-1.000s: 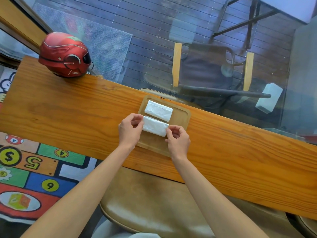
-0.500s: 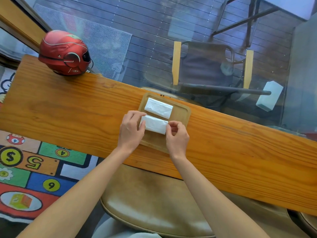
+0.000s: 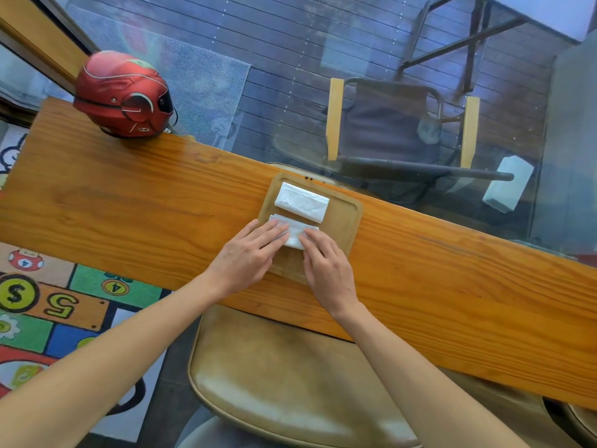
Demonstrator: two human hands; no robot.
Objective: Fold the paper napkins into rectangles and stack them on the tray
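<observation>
1. Pressing flat is the step in hand, as I judge it: both hands lie on the nearer folded napkin point(image 3: 295, 232), which rests on the wooden tray point(image 3: 345, 221) just in front of a second folded napkin point(image 3: 302, 202).
2. The two napkins lie side by side on the tray, close together along their long edges, not one on top of the other; whether they touch I cannot tell.
3. The left hand point(image 3: 247, 253) is spread open, its fingers point(image 3: 269, 231) extended and laid across the left part of the nearer napkin. It grips nothing; it only bears down on the paper.
4. The right hand point(image 3: 326, 265) is likewise open and flat, its fingertips point(image 3: 308, 236) on the right part of the same napkin, pinching nothing.
5. The tray sits on the long wooden counter point(image 3: 145, 205), at its far edge against the glass, well apart from the red helmet point(image 3: 124, 93) at the left end.
6. The next move, I would say, calls for lifting this napkin by its edges without letting the fold spring open, then setting it squarely on the far one so the edges line up as a stack.
7. Thin paper like this will likely shift or unfold if dragged, so a light lift from both ends seems safer than a slide.
</observation>
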